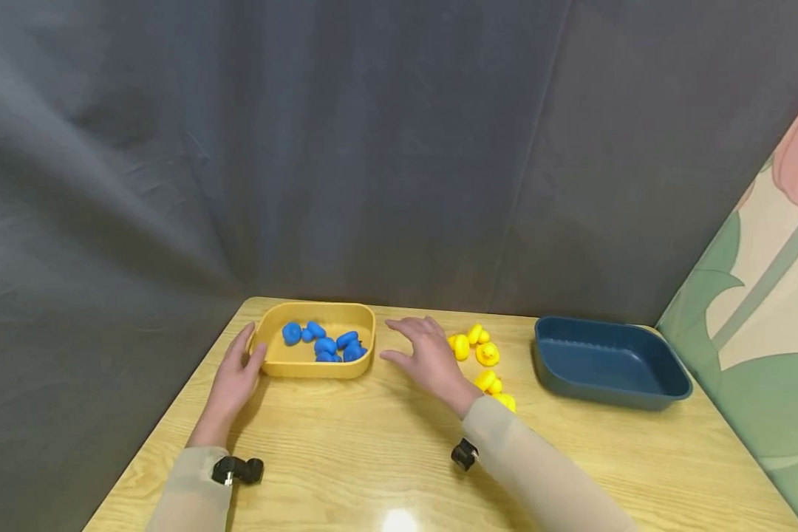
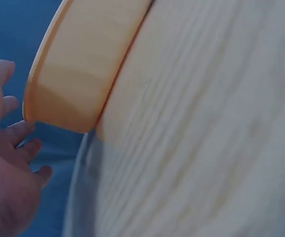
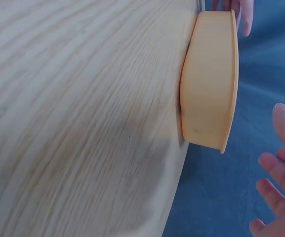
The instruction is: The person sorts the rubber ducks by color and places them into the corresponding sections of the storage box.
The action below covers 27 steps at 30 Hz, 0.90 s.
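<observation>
Left grip (image 1: 231, 383) and right grip (image 1: 432, 363) extend forward, fingers (image 3: 278, 173) loosely parted.

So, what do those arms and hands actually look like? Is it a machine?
No, they're a person's. The left hand and right hand are bare. Both arms wear long, plain, pale beige sleeves: left sleeve, right sleeve. Small black devices sit near the cuffs, a left device and a right device. I see no cables.
</observation>
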Available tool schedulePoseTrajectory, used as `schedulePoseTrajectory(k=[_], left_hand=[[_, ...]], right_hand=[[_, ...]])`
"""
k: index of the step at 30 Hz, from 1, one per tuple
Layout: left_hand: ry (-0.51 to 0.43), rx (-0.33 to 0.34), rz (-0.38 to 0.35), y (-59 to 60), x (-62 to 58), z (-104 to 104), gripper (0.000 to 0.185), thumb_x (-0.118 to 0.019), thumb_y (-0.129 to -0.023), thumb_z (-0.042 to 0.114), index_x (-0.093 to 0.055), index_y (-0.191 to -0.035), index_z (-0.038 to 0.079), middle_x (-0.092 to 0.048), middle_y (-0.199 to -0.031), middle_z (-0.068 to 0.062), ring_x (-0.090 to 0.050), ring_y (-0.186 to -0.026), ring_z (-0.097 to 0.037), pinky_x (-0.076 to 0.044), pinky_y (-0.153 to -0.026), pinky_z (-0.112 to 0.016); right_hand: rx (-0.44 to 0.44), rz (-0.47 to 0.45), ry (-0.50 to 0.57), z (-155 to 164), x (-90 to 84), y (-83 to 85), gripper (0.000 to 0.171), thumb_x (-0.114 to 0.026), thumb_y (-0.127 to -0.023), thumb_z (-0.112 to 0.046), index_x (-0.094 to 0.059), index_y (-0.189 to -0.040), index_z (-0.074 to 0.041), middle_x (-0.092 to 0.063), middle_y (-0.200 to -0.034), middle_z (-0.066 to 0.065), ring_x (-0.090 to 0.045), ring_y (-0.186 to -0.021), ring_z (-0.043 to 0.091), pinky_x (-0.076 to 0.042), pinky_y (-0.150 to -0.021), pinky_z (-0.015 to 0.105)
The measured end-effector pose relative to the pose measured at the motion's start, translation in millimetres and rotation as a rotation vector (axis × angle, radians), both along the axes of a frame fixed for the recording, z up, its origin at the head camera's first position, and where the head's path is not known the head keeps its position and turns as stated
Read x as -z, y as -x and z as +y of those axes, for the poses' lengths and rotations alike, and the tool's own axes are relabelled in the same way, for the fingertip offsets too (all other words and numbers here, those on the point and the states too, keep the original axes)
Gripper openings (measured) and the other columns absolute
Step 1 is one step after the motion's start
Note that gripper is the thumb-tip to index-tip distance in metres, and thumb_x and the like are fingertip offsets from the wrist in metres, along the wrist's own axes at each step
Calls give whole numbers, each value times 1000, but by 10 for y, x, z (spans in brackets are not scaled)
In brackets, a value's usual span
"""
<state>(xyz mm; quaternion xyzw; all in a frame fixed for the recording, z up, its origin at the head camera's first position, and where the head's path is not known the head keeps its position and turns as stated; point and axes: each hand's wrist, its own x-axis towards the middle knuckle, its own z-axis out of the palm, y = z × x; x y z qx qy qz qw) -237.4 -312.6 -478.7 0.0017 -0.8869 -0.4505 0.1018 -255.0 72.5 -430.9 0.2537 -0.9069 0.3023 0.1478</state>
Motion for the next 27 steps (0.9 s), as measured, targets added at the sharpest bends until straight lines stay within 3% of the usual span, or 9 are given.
schedulePoseTrajectory(k=[7,13,23,27], left_hand=[[81,21,85,-52,-199,95,74,-49,-119,46,-25,-176,5,-20,-180,-25,-17,-165,-49,-16,-131,-68],[133,43,178,-78,-355,273,68,-54,-118,38,-35,-171,2,-28,-177,-26,-23,-163,-50,-20,-130,-69],[173,83,246,-157,-567,634,64,-62,-115,30,-42,-168,1,-38,-173,-25,-30,-159,-53,-25,-126,-73],[176,112,264,-197,-601,804,63,-65,-114,26,-43,-168,2,-40,-172,-23,-31,-160,-49,-21,-129,-68]], right_hand=[[-21,86,-23,135,-24,-124,65,-92,-94,-31,-69,-149,-7,-72,-144,13,-59,-143,36,-26,-131,63],[-20,105,-22,346,-27,-250,69,-92,-93,-28,-66,-152,-5,-68,-149,14,-56,-146,38,-27,-130,62],[34,117,-51,705,-50,-490,76,-92,-93,-30,-60,-158,-6,-61,-159,13,-48,-153,38,-23,-131,63],[71,118,-71,834,-49,-576,77,-93,-92,-28,-60,-158,-6,-59,-161,14,-47,-154,40,-24,-131,64]])
